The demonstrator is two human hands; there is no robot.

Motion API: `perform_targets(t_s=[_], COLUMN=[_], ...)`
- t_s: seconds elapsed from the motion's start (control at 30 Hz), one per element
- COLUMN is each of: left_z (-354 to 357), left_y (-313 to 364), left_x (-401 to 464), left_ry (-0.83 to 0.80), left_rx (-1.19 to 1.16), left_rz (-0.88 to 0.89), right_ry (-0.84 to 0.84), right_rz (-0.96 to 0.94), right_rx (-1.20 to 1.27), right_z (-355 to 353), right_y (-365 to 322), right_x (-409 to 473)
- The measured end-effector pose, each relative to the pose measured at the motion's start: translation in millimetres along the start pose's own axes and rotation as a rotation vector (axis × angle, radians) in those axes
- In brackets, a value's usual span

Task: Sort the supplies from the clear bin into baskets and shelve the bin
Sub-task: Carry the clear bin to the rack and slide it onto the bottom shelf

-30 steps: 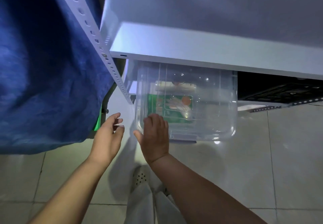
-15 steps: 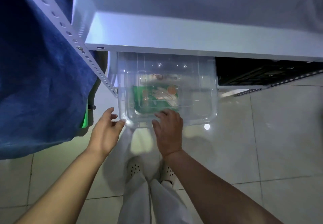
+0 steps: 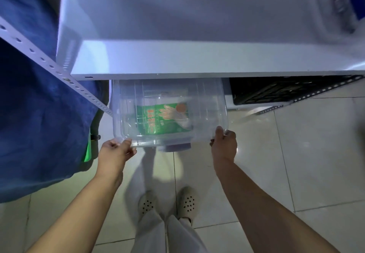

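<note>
Clear bin, centre of frame, sits half under the white shelf. Left hand & right hand have fingers clamped on its near corners, prob. for even carrying.

Clear bin partly under white shelf, green packet inside

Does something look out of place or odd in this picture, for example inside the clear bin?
Yes. A green printed packet lies inside the clear plastic bin, although the bin already sits partly under the white shelf board with the left hand and right hand on its front corners. Nothing looks spilled or broken.
</note>
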State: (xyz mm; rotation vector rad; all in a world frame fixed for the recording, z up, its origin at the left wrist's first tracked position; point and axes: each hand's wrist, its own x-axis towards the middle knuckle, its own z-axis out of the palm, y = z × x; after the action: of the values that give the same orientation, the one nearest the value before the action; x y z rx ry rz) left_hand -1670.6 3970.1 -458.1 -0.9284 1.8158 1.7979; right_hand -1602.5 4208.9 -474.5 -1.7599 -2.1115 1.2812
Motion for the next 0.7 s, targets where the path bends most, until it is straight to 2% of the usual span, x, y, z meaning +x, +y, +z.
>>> perform_targets(t_s=[0.1,0.2,0.33,0.6,0.7], left_z=[13,23,30,50,53], left_y=[22,40,55,63,64], left_x=[10,26,44,58,54], left_ry=[0.000,0.006,-0.024,0.029,0.046], left_rx=[-0.148,-0.245,-0.260,-0.219,-0.170], left_rz=[-0.038,-0.070,-0.013,0.025,0.043], right_ry=[-0.038,-0.159,-0.284,-0.237,-0.264], right_rz=[-0.021,0.028,0.059,-0.057,-0.034], right_rx=[0.081,0.269,0.419,0.393,0.406], right_z=[7,17,27,47,46], right_y=[-28,-50,-65,-70,-69], right_x=[15,27,37,59,60])
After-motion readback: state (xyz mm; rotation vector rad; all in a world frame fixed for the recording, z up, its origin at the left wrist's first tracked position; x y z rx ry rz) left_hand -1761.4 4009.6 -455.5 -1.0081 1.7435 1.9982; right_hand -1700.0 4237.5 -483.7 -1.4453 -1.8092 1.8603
